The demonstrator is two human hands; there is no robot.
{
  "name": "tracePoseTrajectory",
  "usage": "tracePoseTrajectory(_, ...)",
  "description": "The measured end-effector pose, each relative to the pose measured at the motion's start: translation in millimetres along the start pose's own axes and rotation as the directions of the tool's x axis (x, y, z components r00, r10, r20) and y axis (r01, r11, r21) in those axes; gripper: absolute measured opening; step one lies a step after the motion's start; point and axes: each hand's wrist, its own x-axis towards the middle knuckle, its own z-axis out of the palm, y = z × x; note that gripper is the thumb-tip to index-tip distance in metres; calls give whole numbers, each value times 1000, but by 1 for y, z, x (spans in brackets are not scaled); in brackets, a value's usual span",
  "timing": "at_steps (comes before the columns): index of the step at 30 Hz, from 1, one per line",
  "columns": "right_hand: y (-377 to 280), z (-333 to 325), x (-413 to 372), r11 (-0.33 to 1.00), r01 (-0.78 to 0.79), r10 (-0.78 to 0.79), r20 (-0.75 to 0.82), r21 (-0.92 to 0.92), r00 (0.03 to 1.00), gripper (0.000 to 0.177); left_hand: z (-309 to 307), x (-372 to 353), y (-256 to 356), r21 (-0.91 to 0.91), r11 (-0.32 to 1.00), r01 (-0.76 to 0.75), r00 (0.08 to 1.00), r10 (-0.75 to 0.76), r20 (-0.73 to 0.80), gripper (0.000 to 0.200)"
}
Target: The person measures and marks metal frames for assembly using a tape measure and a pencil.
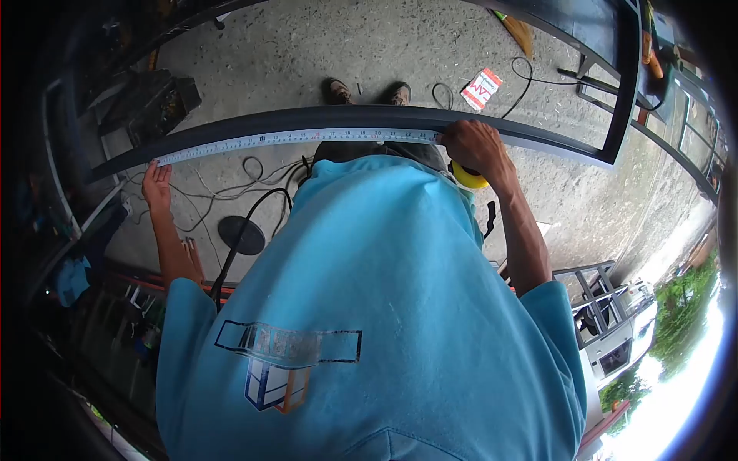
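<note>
A black metal frame [307,119] spans the view in front of my waist, with a long bar running from left to right. The white blade of a tape measure [307,135] stretches along this bar's near edge. My left hand [158,187] is at the left, its fingertips pinching the blade's end against the bar. Over on the right, my right hand [478,148] is closed around the other part of the blade at the bar. A yellow tape measure case [469,177] shows under that hand, partly hidden by it.
Cables [254,175] lie across the concrete floor [292,46]. A round dark disc [241,235] stands near the left forearm. Beyond the frame lie a red and white packet [482,89] and a broom [516,35]. A metal rack [596,296] is at the right.
</note>
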Motion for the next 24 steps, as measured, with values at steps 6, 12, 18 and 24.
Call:
tracePoseTrajectory(6, 9, 4, 3, 999, 38, -38, -31, 22, 999, 22, 7, -7, 0, 17, 1000, -18, 1000, 19, -7, 26)
tracePoseTrajectory(12, 9, 3, 4, 999, 44, -44, -27, 19, 999, 22, 8, -6, 0, 22, 1000, -16, 1000, 16, 0, 28)
tracePoseTrajectory(18, 4, -4, 3, 1000, 17, -17, 37, -13, 999, 23, 2, 1, -3, 19, 1000, -14, 1000, 15, -13, 25)
tracePoseTrajectory(24, 10, 1, 7, 999, 37, -37, 26, 3, 999, 25, 3, -2, -2, 34, 999, -25, 1000, 25, -7, 25)
